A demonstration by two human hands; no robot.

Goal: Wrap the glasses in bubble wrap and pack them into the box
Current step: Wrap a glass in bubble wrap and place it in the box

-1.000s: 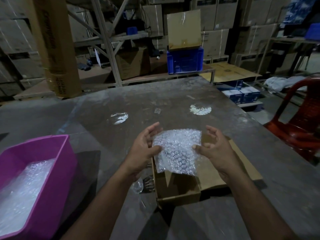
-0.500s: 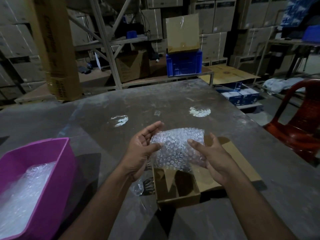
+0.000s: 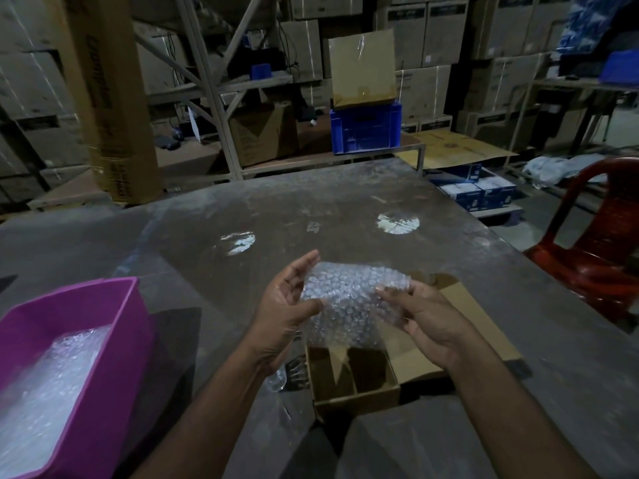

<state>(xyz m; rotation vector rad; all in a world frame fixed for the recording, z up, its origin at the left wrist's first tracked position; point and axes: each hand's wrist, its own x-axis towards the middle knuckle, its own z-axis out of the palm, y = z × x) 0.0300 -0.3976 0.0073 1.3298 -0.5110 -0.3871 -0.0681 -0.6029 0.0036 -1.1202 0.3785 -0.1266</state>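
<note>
While both hands work above the bench (image 3: 345, 209), a bundle of bubble wrap (image 3: 349, 299) is held between them, directly over the open cardboard box (image 3: 356, 399). Left hand (image 3: 287, 312): thumb pressed against the near side of the bundle, fingers extended behind it, so its grip pinches the wrap. Right hand (image 3: 425, 316): fingers curled around the right end of the bundle, its grip grasping the wrap. Whether a glass lies inside the wrap cannot be told; the plastic is cloudy and crumpled. The box stands on the bench near the person, its flap (image 3: 477, 305) folded outward to the right beneath the right hand, and a cardboard divider (image 3: 340, 368) splits its interior into compartments. A clear glass (image 3: 278, 376) lies just beside the left wall of the box, partly hidden by the left wrist. At the left edge of the bench sits a pink tub (image 3: 103, 340) containing more bubble wrap. A red plastic chair (image 3: 594, 243) stands at the right of the bench. Stacked cartons and a blue crate (image 3: 364, 127) fill the shelving behind.
</note>
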